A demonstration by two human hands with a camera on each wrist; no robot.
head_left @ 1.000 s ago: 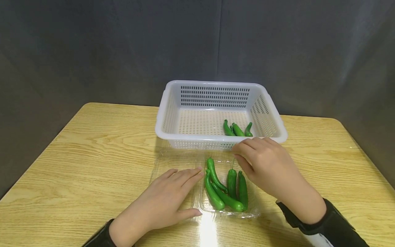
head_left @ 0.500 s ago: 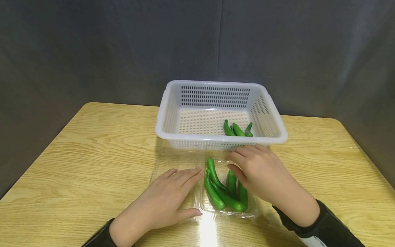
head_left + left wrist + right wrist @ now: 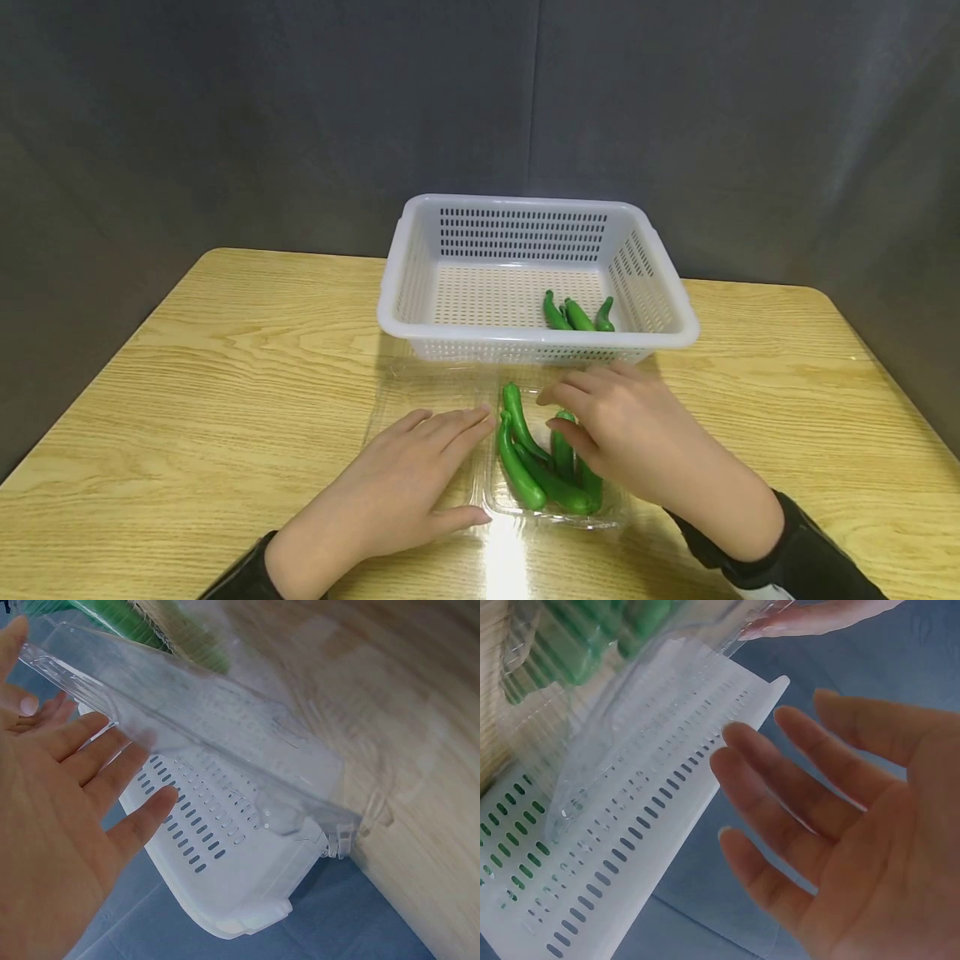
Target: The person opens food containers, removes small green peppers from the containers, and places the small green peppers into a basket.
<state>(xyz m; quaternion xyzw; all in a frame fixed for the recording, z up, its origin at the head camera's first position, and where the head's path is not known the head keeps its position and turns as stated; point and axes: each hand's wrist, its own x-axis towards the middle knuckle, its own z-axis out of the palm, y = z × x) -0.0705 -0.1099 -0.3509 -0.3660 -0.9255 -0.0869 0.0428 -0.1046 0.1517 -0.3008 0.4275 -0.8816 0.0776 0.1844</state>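
A clear plastic clamshell container (image 3: 525,515) lies opened flat on the table, its lid half (image 3: 427,387) to the left. Several green chili peppers (image 3: 517,473) lie in the right half. My left hand (image 3: 397,483) rests across the lid and the fold, fingers straight; in the left wrist view its fingertips are by the clear plastic edge (image 3: 195,742). My right hand (image 3: 626,425) hovers over the peppers at the container's right side, fingers loosely bent. In the right wrist view its palm (image 3: 885,847) shows nothing held. It hides part of the rightmost peppers.
Directly behind the container stands a white perforated plastic basket (image 3: 480,335). Several more green peppers (image 3: 579,315) are in its front right part. A wood-grain table (image 3: 225,358) carries everything, with a dark grey curtain (image 3: 300,125) behind.
My right hand has moved left and slightly down from the basket's front edge to over the peppers, letting go of a pepper's stem. The left hand has stayed put.
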